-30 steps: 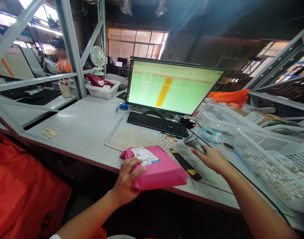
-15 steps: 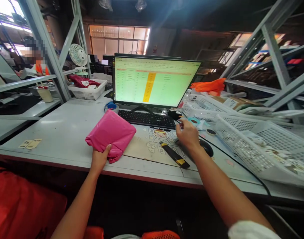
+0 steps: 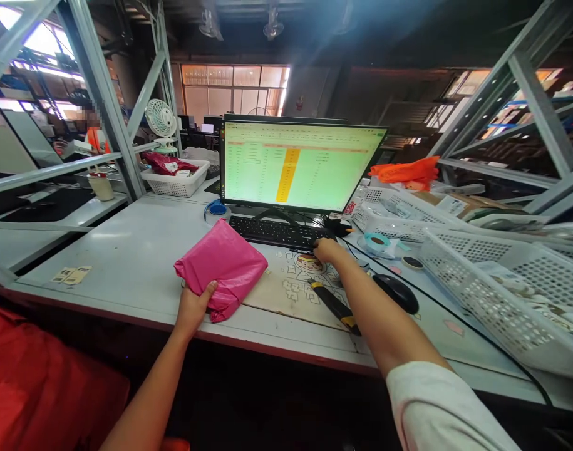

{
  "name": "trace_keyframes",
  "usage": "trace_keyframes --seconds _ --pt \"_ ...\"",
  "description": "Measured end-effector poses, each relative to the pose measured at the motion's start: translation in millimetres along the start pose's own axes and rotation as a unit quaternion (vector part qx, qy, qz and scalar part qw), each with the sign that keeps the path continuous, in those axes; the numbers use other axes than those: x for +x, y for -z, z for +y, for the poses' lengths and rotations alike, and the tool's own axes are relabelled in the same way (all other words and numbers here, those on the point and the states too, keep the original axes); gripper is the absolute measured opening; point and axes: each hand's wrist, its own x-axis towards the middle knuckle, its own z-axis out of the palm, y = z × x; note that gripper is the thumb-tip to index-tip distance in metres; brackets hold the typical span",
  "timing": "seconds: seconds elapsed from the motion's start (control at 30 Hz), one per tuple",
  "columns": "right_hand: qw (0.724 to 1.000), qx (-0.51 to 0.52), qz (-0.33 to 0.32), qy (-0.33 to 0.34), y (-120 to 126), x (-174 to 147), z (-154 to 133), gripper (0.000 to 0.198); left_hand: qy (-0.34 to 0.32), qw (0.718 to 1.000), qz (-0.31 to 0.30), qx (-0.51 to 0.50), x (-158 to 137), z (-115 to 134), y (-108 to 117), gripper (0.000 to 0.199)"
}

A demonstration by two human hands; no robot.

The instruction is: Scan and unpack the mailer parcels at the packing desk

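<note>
A pink plastic mailer parcel (image 3: 227, 266) is tilted up over the front of the desk. My left hand (image 3: 196, 307) grips its lower left corner, thumb on top and the other fingers hidden beneath. My right hand (image 3: 330, 250) reaches to the right end of the black keyboard (image 3: 267, 232), seemingly touching the keys. Its fingers are mostly hidden behind the hand. A yellow-and-black utility knife (image 3: 333, 304) lies on the printed mat beside my right forearm. To the right of that arm rests a black mouse (image 3: 395, 293).
A monitor (image 3: 295, 166) showing a spreadsheet stands behind the keyboard. White plastic baskets (image 3: 483, 300) line the right side, near tape rolls (image 3: 377, 243). Paper labels (image 3: 72, 274) lie on the left. Metal frames (image 3: 103, 106) rise on both sides. Another person (image 3: 94, 128) is at far left.
My right hand has moved left from beside the mouse onto the keyboard's right end. The view has shifted slightly; my left hand still holds the parcel in about the same place.
</note>
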Motion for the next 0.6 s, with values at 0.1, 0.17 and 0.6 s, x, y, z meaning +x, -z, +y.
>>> trace_keyframes --seconds 0.1,0.17,0.6 --pt "1.000 0.001 0.007 0.001 -0.8 2.8 -3.0 0.044 0.000 1.000 -0.006 0.009 -1.0 3.5 0.3 0.070" --pt "1.000 0.002 0.011 0.008 -1.3 3.1 -6.8 0.046 -0.003 1.000 -0.003 0.011 -1.7 5.4 0.6 0.069" --pt "0.996 -0.043 0.003 0.083 3.6 -101.7 -15.5 0.053 -0.009 0.997 -0.040 0.060 -3.6 8.7 3.3 0.065"
